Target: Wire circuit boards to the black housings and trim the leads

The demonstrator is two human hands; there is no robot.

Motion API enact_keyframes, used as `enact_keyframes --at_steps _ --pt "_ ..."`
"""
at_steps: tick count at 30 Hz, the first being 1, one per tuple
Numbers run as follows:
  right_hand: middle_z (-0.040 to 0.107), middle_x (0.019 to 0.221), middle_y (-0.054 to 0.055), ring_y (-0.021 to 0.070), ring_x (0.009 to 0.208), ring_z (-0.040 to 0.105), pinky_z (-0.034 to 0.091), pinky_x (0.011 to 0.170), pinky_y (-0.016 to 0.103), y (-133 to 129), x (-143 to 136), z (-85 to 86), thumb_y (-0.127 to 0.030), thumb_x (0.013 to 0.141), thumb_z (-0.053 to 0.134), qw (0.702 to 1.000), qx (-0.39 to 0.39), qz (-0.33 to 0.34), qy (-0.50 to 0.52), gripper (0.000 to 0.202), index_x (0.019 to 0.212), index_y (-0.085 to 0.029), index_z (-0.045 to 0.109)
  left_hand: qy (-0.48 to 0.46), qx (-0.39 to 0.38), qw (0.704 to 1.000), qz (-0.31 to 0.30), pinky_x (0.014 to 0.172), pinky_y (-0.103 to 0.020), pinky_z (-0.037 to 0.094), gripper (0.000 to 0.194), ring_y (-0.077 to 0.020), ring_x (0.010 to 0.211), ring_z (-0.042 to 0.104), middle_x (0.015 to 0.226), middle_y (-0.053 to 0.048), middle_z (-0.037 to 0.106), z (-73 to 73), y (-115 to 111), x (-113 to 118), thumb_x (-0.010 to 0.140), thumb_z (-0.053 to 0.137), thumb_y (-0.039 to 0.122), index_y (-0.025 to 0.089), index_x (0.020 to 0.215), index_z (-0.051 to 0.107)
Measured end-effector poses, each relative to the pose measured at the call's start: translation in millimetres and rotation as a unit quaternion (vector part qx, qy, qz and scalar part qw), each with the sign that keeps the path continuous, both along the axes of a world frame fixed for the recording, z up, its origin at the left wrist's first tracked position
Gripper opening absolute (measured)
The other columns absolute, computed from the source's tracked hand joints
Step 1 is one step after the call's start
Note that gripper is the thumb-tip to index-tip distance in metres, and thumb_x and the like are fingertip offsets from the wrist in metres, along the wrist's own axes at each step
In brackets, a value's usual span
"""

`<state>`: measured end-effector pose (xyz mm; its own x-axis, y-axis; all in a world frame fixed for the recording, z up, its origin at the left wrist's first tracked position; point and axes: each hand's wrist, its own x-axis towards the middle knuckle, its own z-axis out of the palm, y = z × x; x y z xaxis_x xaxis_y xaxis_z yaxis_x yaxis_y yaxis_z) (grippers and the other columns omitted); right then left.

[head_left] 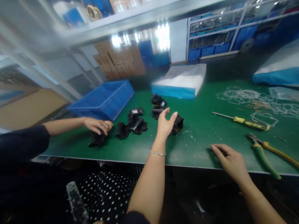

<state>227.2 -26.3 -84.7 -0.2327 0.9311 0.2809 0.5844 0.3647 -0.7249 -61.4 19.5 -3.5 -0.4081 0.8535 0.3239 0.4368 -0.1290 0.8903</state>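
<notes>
My left hand [166,124] reaches over the green table with thumb and fingers apart, nothing between them. Just right of it, partly covered by it, lies a black plastic part [178,123]. More black parts [137,125] lie to its left, and others [158,101] stand just beyond it. My right hand [230,160] rests near the front edge, its fingers curled with thumb and forefinger close together; whether anything small is between them is hidden. A yellow-black screwdriver [251,123] and green-yellow pliers [260,151] lie beyond and to the right of it.
At the left, another person's hand [99,125] is on a black part. A blue bin [105,98] and a white-and-blue packet [182,81] stand farther back. White wire loops [245,95] lie at the back right. A shelf [130,20] crosses above the table.
</notes>
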Motion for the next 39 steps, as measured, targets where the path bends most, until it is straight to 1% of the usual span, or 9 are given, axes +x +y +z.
enact_keyframes --at_steps 3,7,11,14,19,23,28,32,39 --pt "0.071 0.094 0.005 0.0253 0.086 0.065 0.051 0.077 0.039 -3 -6 4.9 -0.046 0.087 0.053 0.998 -0.026 -0.004 0.057 0.027 0.09 -0.025 0.07 0.024 -0.069 0.997 -0.035 0.11 -0.041 0.033 0.076 -0.0269 0.126 0.046 0.136 -0.017 0.049 -8.7 2 11 0.074 0.067 0.055 0.013 0.134 0.045" --pt "0.07 0.094 0.006 0.0212 0.08 0.065 0.052 0.072 0.034 10 4 16.5 -0.045 0.088 0.051 0.99 -0.027 -0.061 0.122 0.031 0.096 -0.021 0.069 0.011 -0.08 0.992 -0.095 0.103 -0.04 0.041 0.053 -0.0229 0.112 0.056 0.124 -0.01 0.059 -10.2 7 23 0.081 0.062 0.042 0.018 0.127 0.052" --pt "0.065 0.112 0.012 0.0215 0.101 0.057 0.044 0.087 0.035 55 47 38.6 -0.036 0.09 0.048 0.978 0.115 -0.174 -0.02 0.032 0.111 -0.017 0.063 0.133 -0.082 0.958 -0.24 0.106 -0.041 0.039 0.044 -0.0234 0.115 0.054 0.119 -0.005 0.062 -9.4 5 33 0.076 0.067 0.032 0.024 0.119 0.059" --pt "0.056 0.124 0.022 0.0279 0.116 0.045 0.031 0.098 0.044 95 82 47.2 -0.028 0.083 0.056 0.968 0.123 -0.203 -0.085 0.042 0.12 -0.009 0.058 0.278 -0.087 0.906 -0.306 0.112 -0.046 0.03 0.048 -0.0276 0.128 0.039 0.127 -0.003 0.057 -14.7 -2 40 0.065 0.077 0.029 0.029 0.111 0.065" --pt "0.062 0.105 0.021 0.0345 0.11 0.046 0.027 0.091 0.053 130 101 38.0 -0.022 0.07 0.069 0.971 0.08 -0.182 -0.133 0.027 0.096 -0.014 0.065 0.368 -0.111 0.86 -0.336 0.11 -0.05 0.032 0.05 -0.0299 0.132 0.03 0.135 0.0 0.05 -19.5 -14 44 0.057 0.083 0.037 0.034 0.105 0.067" --pt "0.059 0.099 0.017 0.0344 0.112 0.044 0.025 0.09 0.051 130 93 45.6 -0.026 0.077 0.064 0.973 0.08 -0.172 -0.134 0.012 0.081 -0.015 0.062 0.322 -0.109 0.883 -0.323 0.112 -0.054 0.024 0.046 -0.0269 0.134 0.031 0.134 0.002 0.053 -14.3 -18 42 0.074 0.065 0.059 0.038 0.114 0.063" --pt "0.059 0.081 0.008 0.0218 0.077 0.056 0.036 0.064 0.034 78 79 75.6 -0.049 0.088 0.052 0.992 -0.048 -0.111 0.036 0.033 0.101 -0.019 0.059 0.212 -0.015 0.968 -0.131 0.111 -0.04 0.031 0.035 -0.0188 0.122 0.047 0.123 -0.003 0.06 -18.2 -3 39 0.092 0.044 0.048 0.027 0.103 0.069" --pt "0.044 0.054 -0.002 0.0102 0.047 0.036 0.024 0.044 0.024 -9 63 69.5 -0.058 0.089 0.045 0.881 -0.332 -0.007 0.337 0.042 0.093 -0.018 0.06 0.132 -0.016 0.988 -0.077 0.096 -0.028 0.043 0.038 -0.0155 0.103 0.059 0.1 -0.006 0.067 -32.0 12 47 0.091 0.046 0.047 0.02 0.08 0.071" --pt "0.056 0.084 0.003 0.0072 0.056 0.04 0.028 0.043 0.019 -117 41 26.1 -0.048 0.086 0.058 0.752 -0.518 0.019 0.407 0.035 0.108 -0.02 0.057 0.203 -0.098 0.974 -0.022 0.072 -0.025 0.043 0.046 -0.0141 0.079 0.06 0.086 -0.002 0.066 -42.1 11 74 0.088 0.046 0.053 0.021 0.061 0.064"
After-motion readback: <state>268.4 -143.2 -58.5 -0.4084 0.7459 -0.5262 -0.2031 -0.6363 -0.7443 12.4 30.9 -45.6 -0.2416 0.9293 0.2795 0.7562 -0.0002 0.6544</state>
